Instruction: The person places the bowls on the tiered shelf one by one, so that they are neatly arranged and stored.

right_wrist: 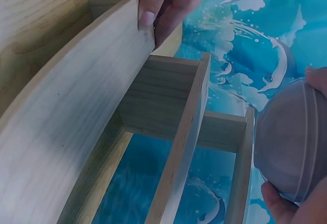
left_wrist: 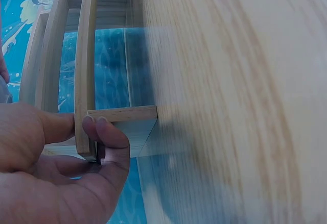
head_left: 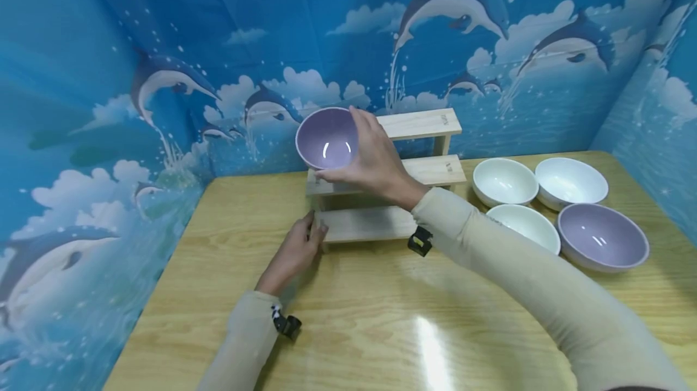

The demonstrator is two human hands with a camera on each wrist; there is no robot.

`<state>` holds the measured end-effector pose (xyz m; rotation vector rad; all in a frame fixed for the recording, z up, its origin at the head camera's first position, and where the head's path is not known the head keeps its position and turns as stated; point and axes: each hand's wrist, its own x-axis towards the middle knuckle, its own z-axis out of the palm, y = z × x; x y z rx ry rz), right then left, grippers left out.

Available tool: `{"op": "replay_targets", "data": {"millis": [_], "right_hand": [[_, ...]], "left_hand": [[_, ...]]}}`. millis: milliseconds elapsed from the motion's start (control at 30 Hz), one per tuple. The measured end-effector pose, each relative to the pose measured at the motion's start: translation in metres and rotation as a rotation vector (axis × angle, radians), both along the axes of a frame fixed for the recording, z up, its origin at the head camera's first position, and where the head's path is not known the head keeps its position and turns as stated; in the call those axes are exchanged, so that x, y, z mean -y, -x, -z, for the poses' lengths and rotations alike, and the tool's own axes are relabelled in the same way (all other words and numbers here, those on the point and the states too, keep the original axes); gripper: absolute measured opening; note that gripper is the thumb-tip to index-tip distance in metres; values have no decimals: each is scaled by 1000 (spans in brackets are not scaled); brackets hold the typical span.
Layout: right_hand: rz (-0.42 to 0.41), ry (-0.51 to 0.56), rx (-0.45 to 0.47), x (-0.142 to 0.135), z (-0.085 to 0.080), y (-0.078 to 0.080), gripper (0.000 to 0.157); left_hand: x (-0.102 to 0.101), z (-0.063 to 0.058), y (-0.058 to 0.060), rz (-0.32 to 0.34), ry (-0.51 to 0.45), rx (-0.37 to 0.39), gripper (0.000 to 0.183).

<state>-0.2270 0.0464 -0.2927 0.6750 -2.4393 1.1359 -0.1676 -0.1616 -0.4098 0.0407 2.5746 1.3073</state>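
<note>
A small purple bowl is gripped by my right hand, thumb below and fingers over its rim, at the left end of a three-step wooden rack. Its inside faces the head camera. In the right wrist view the bowl hangs beside the rack's top board. My left hand pinches the left end of the lowest board; in the left wrist view the thumb and curled fingers close around that board end.
To the right of the rack, several bowls stand close together: white ones and a larger purple bowl. The wooden table reaches a blue dolphin-print curtain behind.
</note>
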Motion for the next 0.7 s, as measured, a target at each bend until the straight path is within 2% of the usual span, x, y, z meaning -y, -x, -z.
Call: {"op": "replay_targets", "data": {"millis": [333, 700], "right_hand": [[41, 79, 45, 1, -1, 9, 125], [78, 109, 69, 5, -2, 19, 126]], "left_hand": [[-2, -2, -1, -7, -32, 11, 69], [-2, -1, -1, -15, -51, 21, 69]]}}
